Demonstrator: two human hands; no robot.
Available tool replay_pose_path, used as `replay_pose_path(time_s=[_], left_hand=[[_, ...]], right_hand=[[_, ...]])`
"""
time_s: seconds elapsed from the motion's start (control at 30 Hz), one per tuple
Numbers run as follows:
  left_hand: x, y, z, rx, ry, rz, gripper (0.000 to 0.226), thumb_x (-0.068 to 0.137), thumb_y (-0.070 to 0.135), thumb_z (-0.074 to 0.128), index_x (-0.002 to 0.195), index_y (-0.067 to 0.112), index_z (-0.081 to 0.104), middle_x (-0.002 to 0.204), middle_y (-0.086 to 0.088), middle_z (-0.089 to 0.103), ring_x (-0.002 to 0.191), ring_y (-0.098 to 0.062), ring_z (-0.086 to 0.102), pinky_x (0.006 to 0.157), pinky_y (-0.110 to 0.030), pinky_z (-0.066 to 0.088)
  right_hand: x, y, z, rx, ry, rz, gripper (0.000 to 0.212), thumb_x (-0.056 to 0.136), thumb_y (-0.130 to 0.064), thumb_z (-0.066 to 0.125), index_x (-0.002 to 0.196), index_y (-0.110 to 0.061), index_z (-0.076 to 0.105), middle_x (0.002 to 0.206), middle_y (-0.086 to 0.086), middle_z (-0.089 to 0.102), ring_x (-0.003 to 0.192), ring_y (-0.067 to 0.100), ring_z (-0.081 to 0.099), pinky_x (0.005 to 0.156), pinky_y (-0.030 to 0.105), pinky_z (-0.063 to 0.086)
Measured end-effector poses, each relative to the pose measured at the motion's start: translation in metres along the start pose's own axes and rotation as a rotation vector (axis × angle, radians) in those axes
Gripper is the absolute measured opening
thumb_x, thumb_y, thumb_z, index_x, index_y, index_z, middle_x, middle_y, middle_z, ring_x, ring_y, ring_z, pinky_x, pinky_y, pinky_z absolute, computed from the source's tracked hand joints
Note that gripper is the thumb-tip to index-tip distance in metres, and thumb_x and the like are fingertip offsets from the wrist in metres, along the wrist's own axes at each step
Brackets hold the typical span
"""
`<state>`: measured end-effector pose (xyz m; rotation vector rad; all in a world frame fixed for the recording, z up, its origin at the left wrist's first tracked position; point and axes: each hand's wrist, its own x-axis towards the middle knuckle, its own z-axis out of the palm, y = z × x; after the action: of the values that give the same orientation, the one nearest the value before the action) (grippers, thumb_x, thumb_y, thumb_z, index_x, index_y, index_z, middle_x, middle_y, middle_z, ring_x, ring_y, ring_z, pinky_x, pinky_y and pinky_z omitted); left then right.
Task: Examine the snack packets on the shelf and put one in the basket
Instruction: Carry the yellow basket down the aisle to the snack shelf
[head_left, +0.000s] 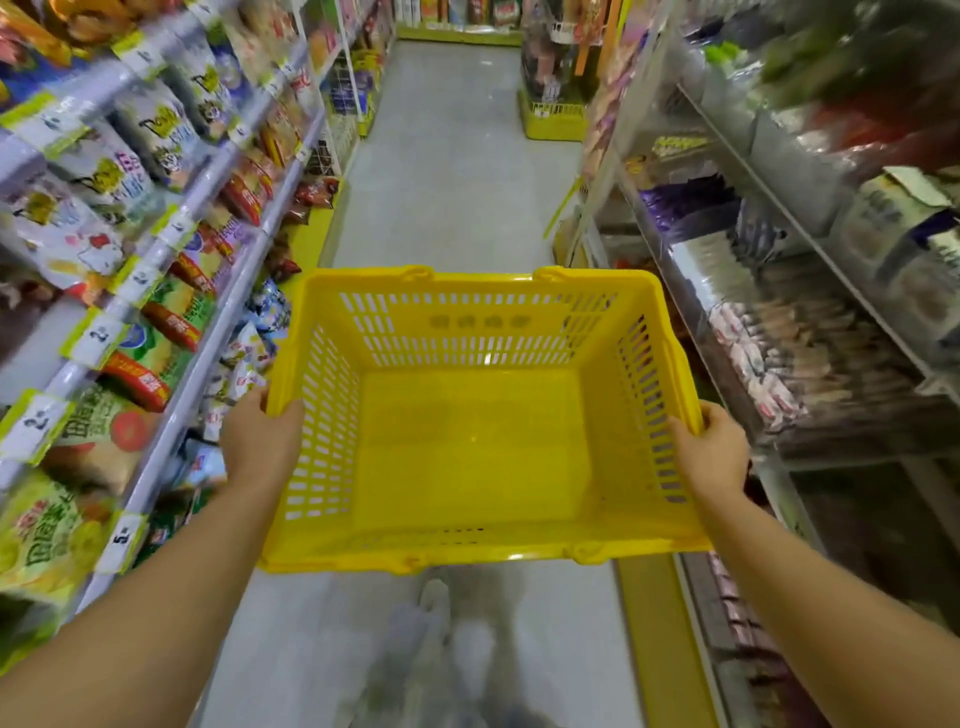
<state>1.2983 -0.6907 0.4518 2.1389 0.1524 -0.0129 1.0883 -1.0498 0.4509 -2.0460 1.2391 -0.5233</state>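
Note:
I hold a yellow plastic basket (644, 291) level in front of me over the aisle floor, and nothing lies inside it. My left hand (257, 441) grips its left rim, thumb curled over the edge. My right hand (714, 449) grips the right rim the same way. Snack packets (161, 338) in green, red and white fill the shelves on my left, with yellow price tags along the shelf edges. More packets (748, 353), blurred, lie on the shelves to my right.
A grey aisle floor (452, 171) runs ahead between the two shelf rows. A yellow wire display stand (553, 117) stands at the far right of the aisle. My blurred feet (436, 618) show below the basket.

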Motion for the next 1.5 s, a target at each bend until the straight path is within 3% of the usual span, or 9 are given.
replay_pose_path(time_s=[0.23, 0.37, 0.53, 0.67, 0.8, 0.9, 1.07, 1.27, 1.5], left_hand=[[0.108, 0.058, 0.071, 0.047, -0.009, 0.042, 0.004, 0.093, 0.015, 0.06, 0.095, 0.011, 0.058, 0.064, 0.005, 0.05, 0.053, -0.009, 0.04, 0.048, -0.026, 0.027], [0.161, 0.099, 0.108, 0.058, -0.046, 0.04, 0.037, 0.094, 0.021, 0.059, 0.125, 0.0, 0.057, 0.091, -0.011, 0.064, 0.066, -0.023, 0.051, 0.058, -0.031, 0.036], [0.216, 0.14, 0.165, 0.044, -0.044, 0.049, 0.004, 0.093, 0.016, 0.06, 0.094, 0.012, 0.061, 0.065, 0.002, 0.053, 0.053, -0.016, 0.043, 0.048, -0.028, 0.032], [0.257, 0.167, 0.222, 0.072, 0.013, 0.023, 0.014, 0.089, 0.013, 0.06, 0.083, 0.001, 0.059, 0.059, -0.004, 0.047, 0.05, -0.021, 0.037, 0.047, -0.03, 0.028], [0.288, 0.199, 0.274, 0.108, 0.07, -0.033, 0.023, 0.091, 0.018, 0.061, 0.105, 0.001, 0.065, 0.062, -0.004, 0.05, 0.049, -0.014, 0.04, 0.046, -0.028, 0.027], [0.308, 0.221, 0.305, 0.104, 0.102, -0.036, 0.009, 0.09, 0.014, 0.062, 0.086, 0.008, 0.057, 0.058, 0.002, 0.044, 0.05, -0.013, 0.037, 0.047, -0.026, 0.027], [0.352, 0.235, 0.34, 0.141, 0.152, -0.017, 0.029, 0.087, 0.009, 0.064, 0.066, 0.009, 0.044, 0.053, -0.002, 0.037, 0.047, -0.018, 0.033, 0.046, -0.029, 0.022], [0.428, 0.228, 0.384, 0.146, 0.098, -0.021, 0.016, 0.089, 0.016, 0.063, 0.096, 0.002, 0.067, 0.078, -0.013, 0.059, 0.062, -0.028, 0.048, 0.055, -0.033, 0.031], [0.53, 0.195, 0.432, 0.226, 0.023, -0.051, 0.03, 0.09, 0.018, 0.062, 0.117, 0.003, 0.063, 0.112, -0.024, 0.065, 0.095, -0.039, 0.057, 0.072, -0.037, 0.035]], right_hand=[[0.106, -0.045, 0.042, -0.008, 0.064, 0.031, 0.027, 0.088, -0.015, 0.064, 0.113, -0.006, 0.063, 0.101, 0.019, 0.068, 0.091, 0.037, 0.062, 0.078, 0.039, 0.046], [0.161, -0.064, 0.057, 0.005, 0.105, 0.056, 0.023, 0.088, -0.014, 0.064, 0.109, -0.005, 0.063, 0.099, 0.017, 0.068, 0.086, 0.032, 0.06, 0.073, 0.035, 0.041], [0.246, -0.08, 0.083, 0.035, 0.09, 0.05, 0.027, 0.088, -0.015, 0.064, 0.113, -0.004, 0.062, 0.102, 0.019, 0.068, 0.086, 0.031, 0.061, 0.074, 0.034, 0.042], [0.326, -0.085, 0.108, 0.062, 0.073, 0.056, 0.025, 0.087, -0.013, 0.063, 0.11, -0.005, 0.063, 0.102, 0.021, 0.067, 0.091, 0.035, 0.06, 0.075, 0.035, 0.041], [0.402, -0.092, 0.122, 0.016, 0.031, 0.091, 0.026, 0.088, -0.014, 0.061, 0.112, -0.004, 0.062, 0.107, 0.025, 0.066, 0.1, 0.043, 0.058, 0.084, 0.044, 0.045], [0.451, -0.102, 0.132, -0.016, 0.002, 0.073, 0.025, 0.089, -0.012, 0.059, 0.112, -0.002, 0.06, 0.105, 0.027, 0.065, 0.098, 0.044, 0.058, 0.081, 0.044, 0.044], [0.508, -0.116, 0.158, -0.034, -0.033, 0.087, 0.028, 0.09, -0.014, 0.058, 0.116, -0.002, 0.058, 0.109, 0.026, 0.064, 0.101, 0.044, 0.058, 0.083, 0.045, 0.045], [0.56, -0.125, 0.22, -0.059, 0.0, 0.124, 0.028, 0.088, -0.013, 0.063, 0.114, -0.002, 0.06, 0.108, 0.028, 0.065, 0.099, 0.045, 0.059, 0.081, 0.044, 0.044], [0.589, -0.118, 0.314, -0.143, 0.005, 0.234, 0.033, 0.088, -0.019, 0.065, 0.119, -0.008, 0.059, 0.106, 0.027, 0.066, 0.099, 0.045, 0.06, 0.081, 0.045, 0.045]])
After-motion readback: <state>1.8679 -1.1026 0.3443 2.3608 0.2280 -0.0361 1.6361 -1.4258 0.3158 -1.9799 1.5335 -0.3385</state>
